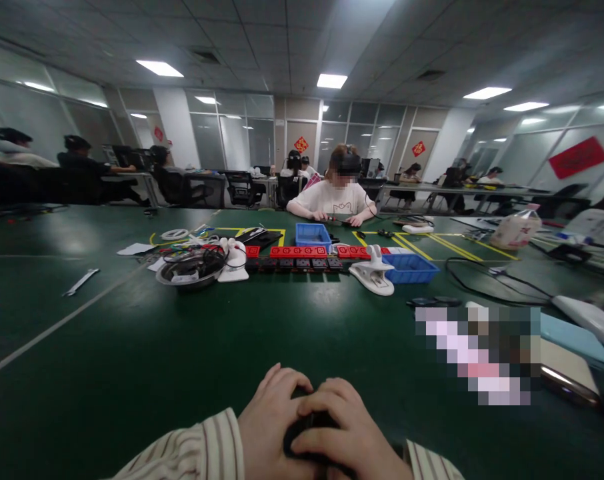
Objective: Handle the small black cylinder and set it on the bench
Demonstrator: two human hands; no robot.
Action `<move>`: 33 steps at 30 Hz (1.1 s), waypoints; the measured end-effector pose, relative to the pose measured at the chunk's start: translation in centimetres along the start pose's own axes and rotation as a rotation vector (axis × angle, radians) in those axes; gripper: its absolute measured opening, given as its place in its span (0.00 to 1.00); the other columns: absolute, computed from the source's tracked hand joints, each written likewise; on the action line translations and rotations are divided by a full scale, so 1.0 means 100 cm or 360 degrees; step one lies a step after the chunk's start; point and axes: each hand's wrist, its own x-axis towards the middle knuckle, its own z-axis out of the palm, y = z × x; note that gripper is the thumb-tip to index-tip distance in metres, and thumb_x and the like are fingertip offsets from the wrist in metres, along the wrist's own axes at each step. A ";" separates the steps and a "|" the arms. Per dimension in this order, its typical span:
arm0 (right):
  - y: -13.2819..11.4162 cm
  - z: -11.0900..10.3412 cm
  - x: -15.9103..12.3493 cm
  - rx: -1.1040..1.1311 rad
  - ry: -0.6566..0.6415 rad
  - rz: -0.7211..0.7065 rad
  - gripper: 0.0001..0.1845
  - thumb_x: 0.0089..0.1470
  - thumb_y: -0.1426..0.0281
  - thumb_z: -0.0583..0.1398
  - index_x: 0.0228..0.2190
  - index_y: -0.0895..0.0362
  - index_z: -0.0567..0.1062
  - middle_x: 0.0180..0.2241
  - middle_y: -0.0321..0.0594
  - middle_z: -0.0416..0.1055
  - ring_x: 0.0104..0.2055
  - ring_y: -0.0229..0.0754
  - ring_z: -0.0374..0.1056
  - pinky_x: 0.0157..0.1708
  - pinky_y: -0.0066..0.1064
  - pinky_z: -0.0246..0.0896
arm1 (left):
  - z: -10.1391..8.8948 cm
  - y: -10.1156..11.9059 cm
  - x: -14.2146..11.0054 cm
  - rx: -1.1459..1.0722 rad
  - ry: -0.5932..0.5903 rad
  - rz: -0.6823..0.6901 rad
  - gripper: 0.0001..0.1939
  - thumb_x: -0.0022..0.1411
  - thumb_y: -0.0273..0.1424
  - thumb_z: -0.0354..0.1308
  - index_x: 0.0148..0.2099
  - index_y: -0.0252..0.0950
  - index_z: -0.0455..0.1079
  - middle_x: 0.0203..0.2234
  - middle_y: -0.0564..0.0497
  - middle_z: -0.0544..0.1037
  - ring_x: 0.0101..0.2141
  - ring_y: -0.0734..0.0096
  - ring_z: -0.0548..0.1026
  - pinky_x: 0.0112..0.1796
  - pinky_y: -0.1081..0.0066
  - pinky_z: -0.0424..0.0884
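Note:
At the near edge of the green table, my left hand (275,417) and my right hand (349,427) come together around a black rounded object (295,437). Fingers of both hands curl over it and hide most of its shape, so its kind does not show. The fingertips of my right hand cross its top, close against my left hand. Striped cuffs show at both wrists. Bare green tabletop (262,320) lies just beyond the hands.
Ahead stand a metal bowl (192,270) of cables, red socket strips (299,252), a white clip (375,273) and blue bins (411,268). A wrench (81,283) lies left. Phones and power banks (577,340) crowd the right. Across the table sits a person (335,193).

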 end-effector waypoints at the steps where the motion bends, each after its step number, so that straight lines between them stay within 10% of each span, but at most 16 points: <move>1: 0.001 0.001 -0.001 -0.0024 -0.0023 -0.0049 0.17 0.60 0.59 0.44 0.39 0.49 0.69 0.42 0.35 0.67 0.45 0.42 0.59 0.49 0.38 0.47 | 0.001 -0.002 -0.001 0.0024 -0.0012 0.0021 0.26 0.38 0.40 0.67 0.42 0.44 0.67 0.39 0.52 0.68 0.43 0.60 0.67 0.53 0.49 0.50; 5: 0.001 0.001 -0.002 -0.0143 0.0032 -0.0025 0.20 0.60 0.54 0.44 0.46 0.48 0.65 0.47 0.33 0.67 0.52 0.41 0.56 0.58 0.36 0.27 | 0.015 -0.014 -0.007 0.0145 0.0058 0.0117 0.39 0.46 0.48 0.61 0.57 0.42 0.52 0.52 0.46 0.65 0.52 0.54 0.62 0.54 0.48 0.51; 9: -0.008 -0.004 0.001 0.0051 0.0223 0.0365 0.30 0.53 0.47 0.46 0.49 0.54 0.61 0.46 0.43 0.63 0.48 0.45 0.59 0.53 0.41 0.44 | 0.023 -0.012 -0.011 0.0208 0.0312 0.0031 0.44 0.44 0.48 0.62 0.59 0.39 0.46 0.53 0.42 0.63 0.53 0.52 0.60 0.54 0.46 0.50; 16: -0.022 -0.003 0.008 0.0015 0.0217 0.0786 0.24 0.46 0.49 0.55 0.29 0.58 0.66 0.32 0.40 0.61 0.35 0.43 0.58 0.35 0.36 0.56 | 0.007 0.016 -0.004 0.0124 0.0160 -0.0132 0.17 0.39 0.33 0.61 0.36 0.36 0.66 0.32 0.50 0.69 0.37 0.59 0.69 0.50 0.46 0.52; 25: -0.025 -0.012 0.011 0.0022 -0.0053 0.0147 0.12 0.49 0.70 0.48 0.34 0.55 0.69 0.37 0.38 0.71 0.40 0.41 0.61 0.42 0.36 0.53 | -0.007 0.009 0.000 -0.0065 -0.0110 0.0121 0.13 0.41 0.29 0.61 0.34 0.39 0.69 0.34 0.52 0.68 0.37 0.62 0.67 0.45 0.57 0.62; 33: -0.013 0.002 0.002 0.0042 0.0214 0.0209 0.29 0.56 0.48 0.41 0.46 0.55 0.64 0.44 0.42 0.67 0.47 0.43 0.60 0.53 0.39 0.44 | 0.018 -0.015 -0.010 0.0072 0.0075 0.0246 0.38 0.42 0.46 0.62 0.53 0.39 0.55 0.49 0.45 0.66 0.49 0.53 0.63 0.54 0.51 0.50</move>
